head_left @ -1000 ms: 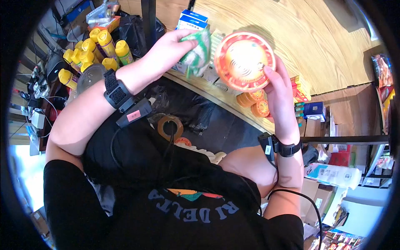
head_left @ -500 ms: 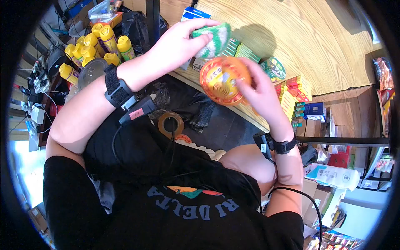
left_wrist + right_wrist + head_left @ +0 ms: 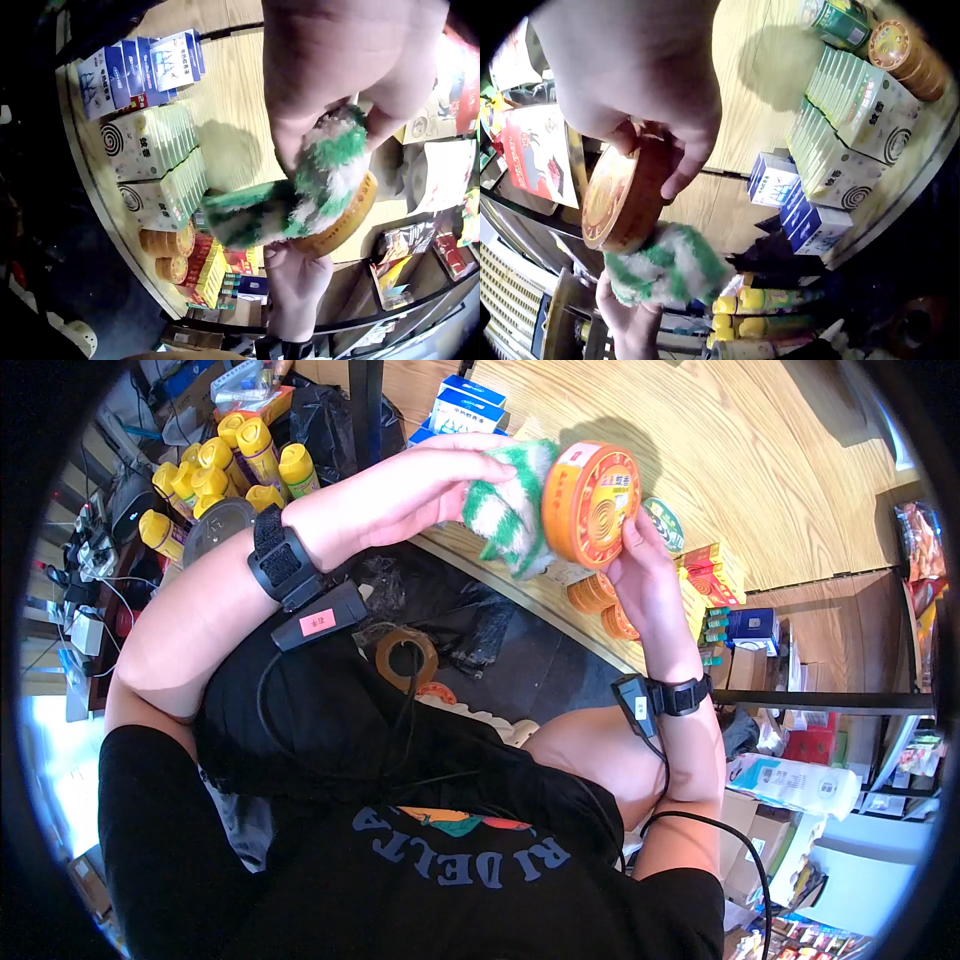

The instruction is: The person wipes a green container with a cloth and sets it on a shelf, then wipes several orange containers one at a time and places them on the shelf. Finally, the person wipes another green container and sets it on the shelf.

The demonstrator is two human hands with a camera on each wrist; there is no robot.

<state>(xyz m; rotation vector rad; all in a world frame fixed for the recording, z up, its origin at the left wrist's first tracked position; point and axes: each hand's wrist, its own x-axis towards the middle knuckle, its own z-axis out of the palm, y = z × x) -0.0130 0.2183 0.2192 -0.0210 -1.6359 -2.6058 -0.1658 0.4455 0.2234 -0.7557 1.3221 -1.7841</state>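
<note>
In my left hand (image 3: 440, 485) I hold a fuzzy green-and-white striped cloth (image 3: 510, 510), with the thumb over its top and a loose end hanging down. My right hand (image 3: 648, 570) grips a round orange mosquito coil tin (image 3: 592, 505) by its rim. The tin is tilted up on edge, its printed coil face turned to the right. Against the tin's left side lies the cloth, also seen in the right wrist view, where the cloth (image 3: 667, 266) meets the lower end of the tin (image 3: 626, 195). Both are held above the wooden table.
Several more orange tins (image 3: 592, 595) stand at the table's near edge. Beside them are red-and-yellow boxes (image 3: 712, 575), and green-white coil boxes (image 3: 154, 142) sit near blue-white boxes (image 3: 135, 71). Yellow-capped spray cans (image 3: 258, 450) crowd the left. A tape roll (image 3: 408, 660) lies below.
The tin has turned from facing up to standing on edge, after dipping lower left and rising again. The cloth, earlier apart from the tin, has come against its side.
</note>
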